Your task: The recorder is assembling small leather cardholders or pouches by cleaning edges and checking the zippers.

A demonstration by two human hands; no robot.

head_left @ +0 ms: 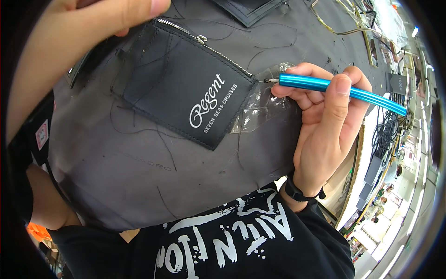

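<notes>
Across the dark grey mat (111, 186) lies a black pouch (181, 79), zip (202, 40) along its upper edge. And look at the right hand (320, 130): fingers wrapped round a blue pen-shaped tool (316, 84), its thin tip right by the zip's end corner, clear plastic (265, 109) just below! Over on the pouch's other side, the left hand (114, 17): fingertips partly cut off, grip impossible to call. Loose threads (167, 149) lie about.

The right hand (325, 104) is pinching, palm partly showing, while the left hand (121, 15) is extending past the upper edge.
</notes>
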